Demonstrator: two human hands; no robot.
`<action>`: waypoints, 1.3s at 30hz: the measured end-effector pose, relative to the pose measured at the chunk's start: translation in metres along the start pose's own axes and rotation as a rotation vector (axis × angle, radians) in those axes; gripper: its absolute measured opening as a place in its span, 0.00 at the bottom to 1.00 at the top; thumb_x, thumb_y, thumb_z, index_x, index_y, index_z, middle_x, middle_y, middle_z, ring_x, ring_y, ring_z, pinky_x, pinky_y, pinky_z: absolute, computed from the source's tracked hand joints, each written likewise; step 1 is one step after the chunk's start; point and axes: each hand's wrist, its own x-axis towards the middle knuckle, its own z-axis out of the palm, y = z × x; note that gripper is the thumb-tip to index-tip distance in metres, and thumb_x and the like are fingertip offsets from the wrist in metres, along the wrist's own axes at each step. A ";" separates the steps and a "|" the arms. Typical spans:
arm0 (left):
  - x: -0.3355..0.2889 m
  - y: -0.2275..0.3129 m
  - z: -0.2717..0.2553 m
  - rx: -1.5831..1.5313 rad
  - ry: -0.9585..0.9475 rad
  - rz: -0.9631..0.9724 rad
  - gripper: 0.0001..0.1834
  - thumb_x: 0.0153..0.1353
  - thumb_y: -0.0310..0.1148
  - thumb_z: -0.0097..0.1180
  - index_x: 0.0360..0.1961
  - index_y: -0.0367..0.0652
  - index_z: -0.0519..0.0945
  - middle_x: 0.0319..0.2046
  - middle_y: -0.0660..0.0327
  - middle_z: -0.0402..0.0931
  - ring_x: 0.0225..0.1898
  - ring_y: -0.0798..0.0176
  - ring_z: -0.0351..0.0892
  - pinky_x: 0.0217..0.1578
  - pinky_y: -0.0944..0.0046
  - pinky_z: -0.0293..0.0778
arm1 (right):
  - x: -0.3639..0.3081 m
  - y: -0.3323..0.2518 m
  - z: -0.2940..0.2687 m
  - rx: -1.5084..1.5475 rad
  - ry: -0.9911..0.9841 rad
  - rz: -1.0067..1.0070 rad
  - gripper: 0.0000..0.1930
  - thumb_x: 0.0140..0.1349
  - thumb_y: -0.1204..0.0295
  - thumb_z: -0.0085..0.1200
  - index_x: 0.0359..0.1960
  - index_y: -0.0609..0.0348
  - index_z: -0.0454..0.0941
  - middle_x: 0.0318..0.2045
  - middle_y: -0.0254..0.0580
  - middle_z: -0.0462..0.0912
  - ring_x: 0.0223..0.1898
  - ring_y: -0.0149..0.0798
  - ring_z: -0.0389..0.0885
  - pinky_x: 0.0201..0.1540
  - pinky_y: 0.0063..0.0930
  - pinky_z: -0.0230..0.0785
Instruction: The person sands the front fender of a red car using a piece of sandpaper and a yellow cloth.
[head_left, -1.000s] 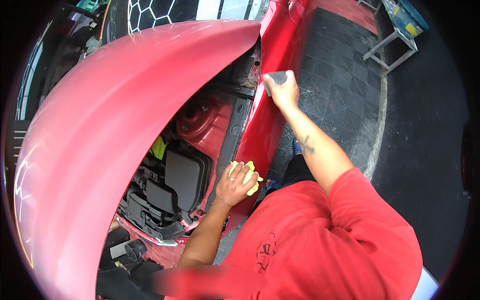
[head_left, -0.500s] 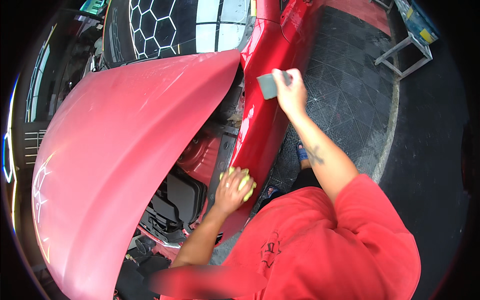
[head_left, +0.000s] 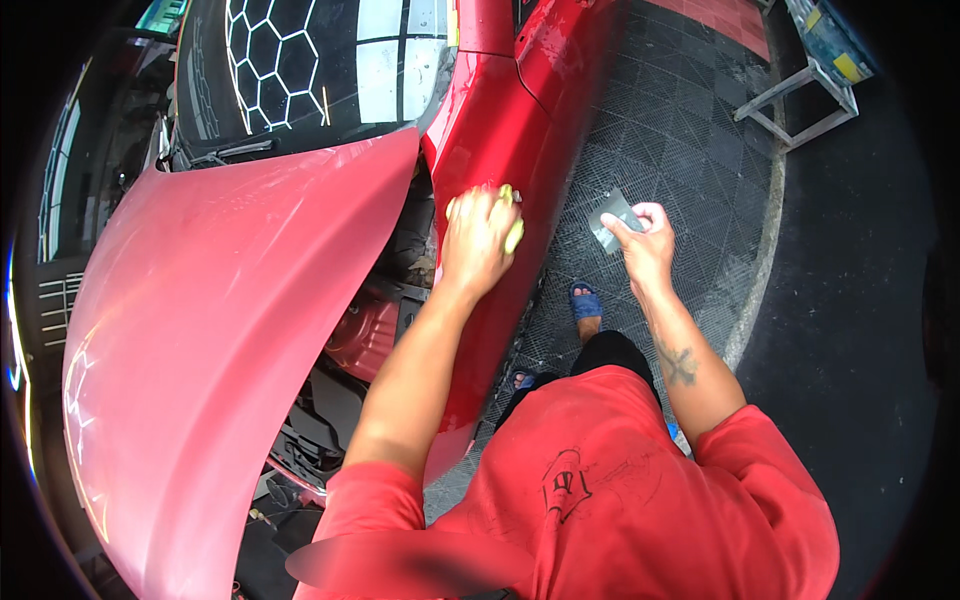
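Directly beneath the left hand [head_left: 478, 240], whose fingers are spread and bent over a crumpled yellow cloth [head_left: 514, 236], lies the red front fender [head_left: 512, 280]. Its long axis runs ahead past the knuckles toward the windshield [head_left: 275, 60] side and back along the forearm's right toward the torso. This hand is the nearer one, with the cloth against the paint; the right hand [head_left: 652, 245] is well apart to its right, thumb and fingers pinching a flat grey squeegee [head_left: 611, 220] above black floor tiles [head_left: 640, 130], clear of the bodywork. Left of the cloth, across a dark gap, slants the raised red hood [head_left: 250, 290], with part of the engine bay [head_left: 325, 405] showing nearer the body. Farthest right and ahead is a metal stand [head_left: 790, 105].
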 end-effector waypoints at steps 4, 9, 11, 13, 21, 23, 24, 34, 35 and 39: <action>-0.106 0.012 -0.032 0.031 -0.080 -0.035 0.17 0.56 0.32 0.77 0.45 0.47 0.84 0.50 0.50 0.79 0.51 0.41 0.78 0.52 0.41 0.73 | 0.011 0.027 0.027 -0.142 -0.154 -0.142 0.16 0.65 0.74 0.73 0.31 0.57 0.73 0.29 0.28 0.79 0.33 0.23 0.78 0.35 0.25 0.70; -0.181 0.007 -0.080 -0.143 -0.234 0.080 0.22 0.51 0.29 0.78 0.48 0.49 0.85 0.52 0.54 0.79 0.58 0.45 0.79 0.60 0.41 0.75 | -0.011 0.026 0.112 -0.263 -0.073 -0.489 0.18 0.58 0.85 0.55 0.50 0.60 0.76 0.58 0.61 0.82 0.58 0.63 0.83 0.64 0.47 0.76; -0.193 0.005 -0.092 -0.123 -0.313 0.139 0.27 0.47 0.28 0.78 0.51 0.50 0.85 0.55 0.55 0.79 0.63 0.44 0.79 0.65 0.40 0.74 | -0.034 0.021 0.134 -0.420 -0.159 -0.726 0.31 0.62 0.86 0.50 0.70 0.61 0.74 0.75 0.62 0.73 0.76 0.65 0.71 0.77 0.44 0.68; -0.200 0.005 -0.099 -0.084 -0.338 0.190 0.29 0.44 0.27 0.78 0.52 0.50 0.85 0.56 0.54 0.79 0.65 0.44 0.78 0.67 0.39 0.74 | -0.063 0.028 0.148 -0.717 -0.340 -0.841 0.31 0.68 0.81 0.51 0.75 0.62 0.71 0.78 0.57 0.70 0.80 0.63 0.66 0.79 0.49 0.65; -0.212 0.007 -0.085 -0.088 -0.167 0.186 0.32 0.41 0.29 0.79 0.53 0.51 0.85 0.57 0.54 0.79 0.65 0.43 0.78 0.67 0.38 0.74 | -0.131 0.031 0.161 -1.205 -0.334 -0.821 0.33 0.83 0.56 0.45 0.83 0.60 0.62 0.85 0.49 0.60 0.86 0.60 0.53 0.82 0.68 0.50; -0.205 0.009 -0.084 -0.086 -0.142 0.210 0.32 0.41 0.29 0.79 0.52 0.50 0.85 0.57 0.54 0.79 0.64 0.43 0.79 0.67 0.39 0.74 | -0.106 0.026 0.173 -1.122 -0.315 -0.778 0.32 0.85 0.57 0.42 0.84 0.61 0.59 0.86 0.49 0.58 0.86 0.60 0.50 0.83 0.67 0.48; -0.209 0.007 -0.083 -0.089 -0.139 0.217 0.32 0.41 0.29 0.79 0.52 0.49 0.85 0.57 0.54 0.79 0.64 0.43 0.79 0.67 0.39 0.74 | -0.111 0.033 0.169 -1.116 -0.335 -0.783 0.33 0.84 0.57 0.42 0.84 0.60 0.59 0.86 0.49 0.57 0.87 0.59 0.49 0.83 0.67 0.47; -0.213 0.003 -0.082 -0.083 -0.116 0.210 0.31 0.41 0.30 0.79 0.51 0.50 0.84 0.56 0.54 0.78 0.64 0.44 0.79 0.66 0.39 0.75 | -0.092 0.043 0.167 -1.085 -0.406 -0.823 0.33 0.86 0.55 0.41 0.86 0.52 0.56 0.88 0.41 0.52 0.88 0.54 0.44 0.85 0.66 0.41; -0.214 0.002 -0.082 -0.084 -0.127 0.203 0.29 0.43 0.30 0.78 0.51 0.50 0.84 0.55 0.54 0.78 0.63 0.44 0.79 0.66 0.39 0.75 | -0.101 0.050 0.161 -1.114 -0.444 -0.803 0.33 0.86 0.55 0.41 0.86 0.52 0.56 0.88 0.41 0.52 0.88 0.54 0.44 0.85 0.66 0.42; -0.206 0.010 -0.087 -0.071 -0.138 0.201 0.25 0.48 0.31 0.76 0.50 0.49 0.85 0.54 0.53 0.79 0.63 0.46 0.79 0.66 0.41 0.75 | -0.063 0.028 0.185 -1.016 -0.291 -0.924 0.33 0.85 0.56 0.42 0.86 0.52 0.56 0.87 0.42 0.53 0.87 0.56 0.47 0.84 0.67 0.43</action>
